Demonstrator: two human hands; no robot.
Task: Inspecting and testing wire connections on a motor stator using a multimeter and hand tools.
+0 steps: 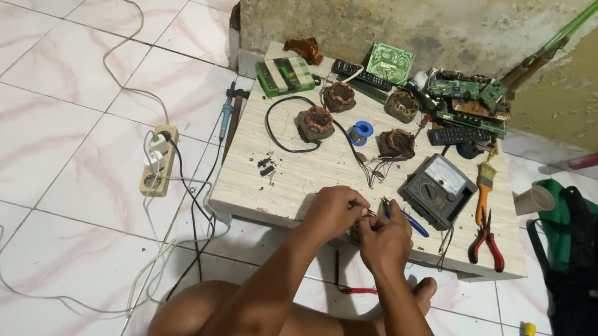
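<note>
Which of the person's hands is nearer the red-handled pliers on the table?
Right. The right hand works at the table's front edge, with the red-handled pliers lying apart to its right. The left hand sits beyond the right hand, farther from them.

4 round copper-wound motor stators (316,123), 2 black remote controls (458,136), 1 grey analogue multimeter (438,189), 1 pair of red-handled pliers (486,243), 1 blue solder spool (361,131), 2 bare hands (363,222).

Even, soft indoor light, faint shadows, slightly soft focus.
</note>
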